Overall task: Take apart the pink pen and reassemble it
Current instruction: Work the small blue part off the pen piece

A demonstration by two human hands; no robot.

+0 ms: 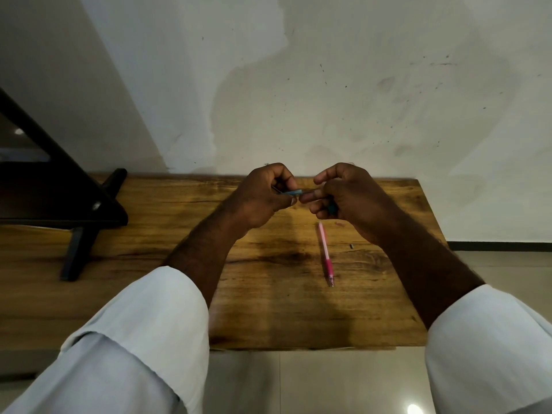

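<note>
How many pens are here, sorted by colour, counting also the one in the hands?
Pink pen, lying on the table: 1
Blue pen, held between the left hand and the right hand: 1
Total: 2

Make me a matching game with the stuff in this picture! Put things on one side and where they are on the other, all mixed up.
Things:
1. pink pen
2. blue pen piece
3. black stand
4. tiny dark bit

Places:
A. on the table's left end
B. lying alone on the table, below the right hand
C. between the fingers of both hands
D. on the table, just right of the pink pen

Pairs: 1-B, 2-C, 3-A, 4-D
</note>
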